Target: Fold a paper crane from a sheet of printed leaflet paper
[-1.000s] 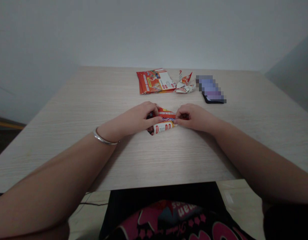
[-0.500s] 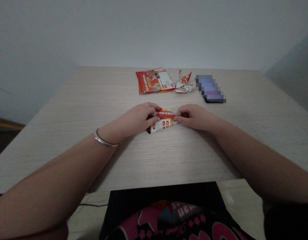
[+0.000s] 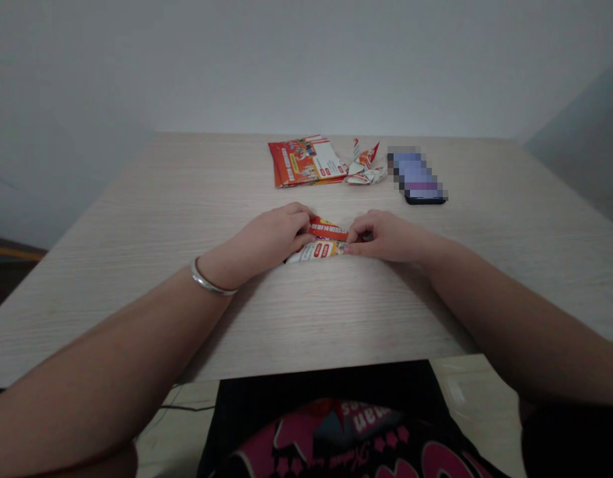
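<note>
A folded sheet of printed paper (image 3: 319, 250), red and white with yellow bits, lies on the table in front of me. My left hand (image 3: 282, 232) grips its left end, thumb on the near side and fingers curled over the far side. At the other end my right hand (image 3: 379, 236) pinches the paper between thumb and forefinger. A long crease runs between the red strip and the white strip. Both ends of the paper are partly hidden by my fingers.
Farther back on the wooden table (image 3: 197, 172) lies a stack of red and white leaflets (image 3: 306, 162). Beside it stand folded paper shapes (image 3: 366, 169), touching or close to the stack. A phone (image 3: 418, 176) with a blurred screen lies right of them.
The near white part of the paper now looks narrower and flatter. My right hand has shifted slightly left and down along its end, while my left hand stays nearly in place.
</note>
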Demonstrator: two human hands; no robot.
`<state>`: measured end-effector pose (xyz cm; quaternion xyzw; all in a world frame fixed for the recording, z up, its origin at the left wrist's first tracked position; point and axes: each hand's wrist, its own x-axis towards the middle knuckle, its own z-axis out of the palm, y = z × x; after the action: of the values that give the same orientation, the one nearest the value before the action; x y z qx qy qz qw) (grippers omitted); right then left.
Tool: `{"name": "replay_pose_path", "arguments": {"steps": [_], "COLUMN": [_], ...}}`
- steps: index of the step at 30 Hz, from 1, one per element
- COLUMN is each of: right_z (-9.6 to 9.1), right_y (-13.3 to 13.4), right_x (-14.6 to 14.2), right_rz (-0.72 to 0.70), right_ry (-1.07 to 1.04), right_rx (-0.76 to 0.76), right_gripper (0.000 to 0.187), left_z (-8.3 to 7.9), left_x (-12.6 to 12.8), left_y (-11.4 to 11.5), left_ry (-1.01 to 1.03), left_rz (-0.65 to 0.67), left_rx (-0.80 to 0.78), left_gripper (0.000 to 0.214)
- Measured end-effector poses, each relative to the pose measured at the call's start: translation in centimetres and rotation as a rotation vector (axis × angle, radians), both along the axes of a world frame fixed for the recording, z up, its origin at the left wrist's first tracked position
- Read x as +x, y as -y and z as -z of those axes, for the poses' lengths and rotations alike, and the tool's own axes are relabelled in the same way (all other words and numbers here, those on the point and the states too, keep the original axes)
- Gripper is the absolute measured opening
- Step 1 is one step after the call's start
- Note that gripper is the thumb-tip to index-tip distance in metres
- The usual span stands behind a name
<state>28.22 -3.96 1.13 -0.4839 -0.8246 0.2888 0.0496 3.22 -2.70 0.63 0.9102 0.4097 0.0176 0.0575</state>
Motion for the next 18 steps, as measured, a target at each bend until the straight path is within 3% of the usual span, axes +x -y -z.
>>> {"name": "replay_pose_path", "arguments": {"steps": [4, 8, 18], "right_z": [0.2, 0.8, 0.7], "right_y": [0.4, 0.5, 0.0], "right_x": [-0.9, -1.8, -2.1], "right_rz": [0.090, 0.106, 0.088], "right_ry": [0.072, 0.168, 0.238], "right_rx": [0.141, 0.308, 0.403], "right_gripper": [0.035, 0.033, 0.042], "left_z": [0.2, 0.0, 0.0], "left_x": [-0.1, 0.1, 0.8], "left_y": [-0.1, -0.1, 1.1], "left_ry": [-0.023, -0.046, -0.084], "left_rz": [0.017, 0.021, -0.058], "left_rx": [0.043, 0.072, 0.171], "left_gripper": [0.030, 0.030, 0.027]}}
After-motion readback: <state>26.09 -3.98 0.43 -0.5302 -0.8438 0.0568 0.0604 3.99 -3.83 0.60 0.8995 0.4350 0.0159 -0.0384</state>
